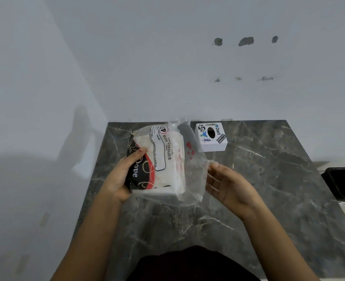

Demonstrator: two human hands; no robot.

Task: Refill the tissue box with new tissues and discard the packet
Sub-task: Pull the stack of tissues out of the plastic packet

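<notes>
A clear plastic tissue packet (196, 175), printed with black, red and "BIG TISSUES", is held above the dark marble counter (268, 179). A stack of white tissues (175, 169) fills its left part; the right end is loose, empty film. My left hand (121, 177) grips the packet's printed left end. My right hand (226, 183) pinches the loose film at the right edge with its fingertips, palm turned inward. A small white tissue box (211, 136) with stickers and a dark oval hole on top stands on the counter behind the packet, apart from both hands.
A black bin (343, 183) sits off the counter's right edge. White walls close in behind and to the left. The counter's near edge runs by my body at the bottom.
</notes>
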